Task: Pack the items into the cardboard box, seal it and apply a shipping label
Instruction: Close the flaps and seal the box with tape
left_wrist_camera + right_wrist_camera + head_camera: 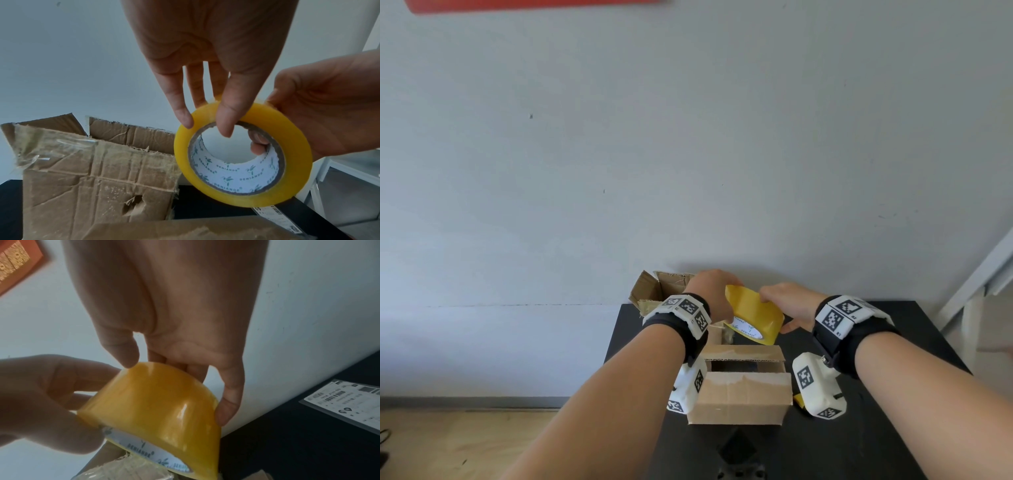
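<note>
A yellow tape roll (755, 315) (298, 162) (156, 402) with a white printed core hangs tilted in the air above the far end of the small cardboard box (739, 394) (185, 230). My left hand (726, 308) (205, 125) pinches the roll's left rim, one fingertip hooked over into the core. My right hand (774, 308) (174, 391) grips the roll from the right, thumb on the outer band and a finger inside the core. The box's top flaps are folded in, with a dark gap between them. A shipping label (345, 404) (275, 214) lies flat on the table.
A worn, torn, open cardboard box (650, 291) (92, 178) stands at the back left against the wall. The black table (893, 445) is small, with edges close on all sides. A small yellow piece (798, 399) lies right of the box. A white frame (979, 281) stands at the right.
</note>
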{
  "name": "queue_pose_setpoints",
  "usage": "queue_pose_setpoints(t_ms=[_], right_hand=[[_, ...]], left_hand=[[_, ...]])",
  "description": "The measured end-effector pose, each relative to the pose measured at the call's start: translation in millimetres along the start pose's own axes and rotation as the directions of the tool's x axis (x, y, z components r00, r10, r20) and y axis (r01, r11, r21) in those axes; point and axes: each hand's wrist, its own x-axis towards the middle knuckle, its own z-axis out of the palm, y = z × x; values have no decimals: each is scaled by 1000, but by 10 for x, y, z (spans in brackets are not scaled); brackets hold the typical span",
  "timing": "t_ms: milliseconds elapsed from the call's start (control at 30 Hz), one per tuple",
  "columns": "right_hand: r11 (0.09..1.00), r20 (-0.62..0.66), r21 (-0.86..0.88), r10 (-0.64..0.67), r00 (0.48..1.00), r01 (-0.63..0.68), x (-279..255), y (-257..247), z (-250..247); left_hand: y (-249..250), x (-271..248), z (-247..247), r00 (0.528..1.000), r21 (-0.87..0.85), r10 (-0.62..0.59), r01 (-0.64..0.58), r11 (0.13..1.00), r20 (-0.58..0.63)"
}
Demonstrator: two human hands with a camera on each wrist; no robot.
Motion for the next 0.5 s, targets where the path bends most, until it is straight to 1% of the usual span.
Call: queue_pose_setpoints(t_ms=[267,400,433,500], right_hand=[[999,-9,18,-28,1000,28,3,64,29],[998,-4,35,-49,999,49,16,116,69],[998,16,28,-56,998,56,2,118,83],[993,60,-65,-91,994,95,-25,110,97]], left_hand=[[11,-53,33,1000,7,-3,3,1000,3],[-12,-54,36,1000,-18,-13,14,1000,13],[-23,-53,43,1000,-32,-19,20,999,24],[-50,-56,65,998,-68,-38,41,997,47]])
